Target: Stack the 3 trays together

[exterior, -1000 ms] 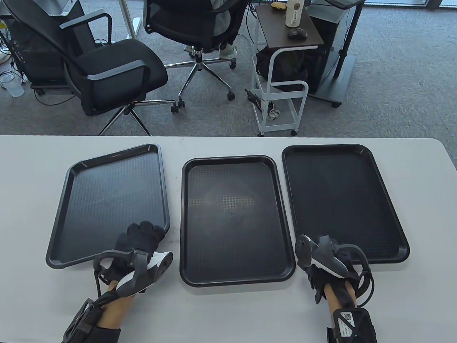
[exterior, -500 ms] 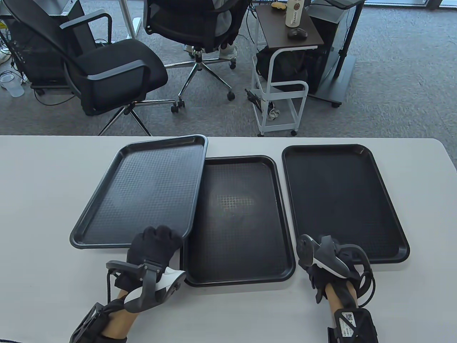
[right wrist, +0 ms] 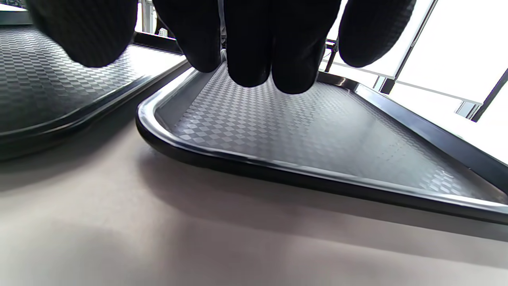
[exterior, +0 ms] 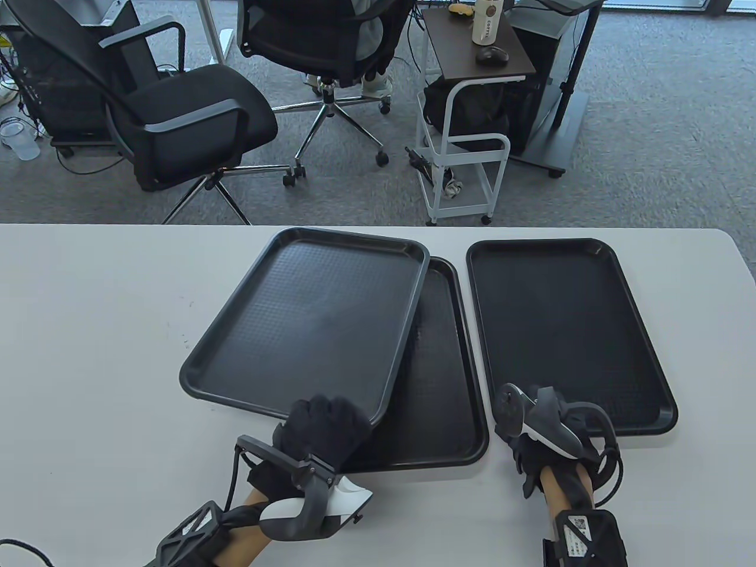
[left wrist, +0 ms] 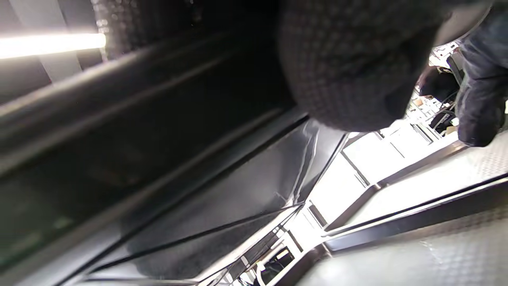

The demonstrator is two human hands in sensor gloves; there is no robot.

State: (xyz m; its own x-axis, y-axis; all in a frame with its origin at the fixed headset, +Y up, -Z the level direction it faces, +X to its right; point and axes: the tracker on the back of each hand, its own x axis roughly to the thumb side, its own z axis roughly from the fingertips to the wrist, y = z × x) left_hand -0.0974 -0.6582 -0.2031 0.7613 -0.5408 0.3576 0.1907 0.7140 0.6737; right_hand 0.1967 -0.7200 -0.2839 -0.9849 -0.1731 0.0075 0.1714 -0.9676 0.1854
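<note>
Three black plastic trays are on the white table [exterior: 88, 331]. My left hand [exterior: 322, 428] grips the near right corner of one tray [exterior: 307, 322] and holds it tilted above the middle tray [exterior: 440, 384], covering most of it. The left wrist view shows the held tray's underside [left wrist: 119, 131] close up. The third tray [exterior: 567, 331] lies flat at the right. My right hand [exterior: 540, 422] hovers at that tray's near left corner [right wrist: 278, 131]; its fingers [right wrist: 254, 43] hang just above the rim, apart from it.
Beyond the table's far edge stand office chairs [exterior: 177, 106] and a white rolling cart [exterior: 466, 147] on grey carpet. Bare white table surface shows to the left and along the near edge.
My left hand has lifted its tray from the left of the table and carried it rightward over the middle tray. The right hand has barely moved.
</note>
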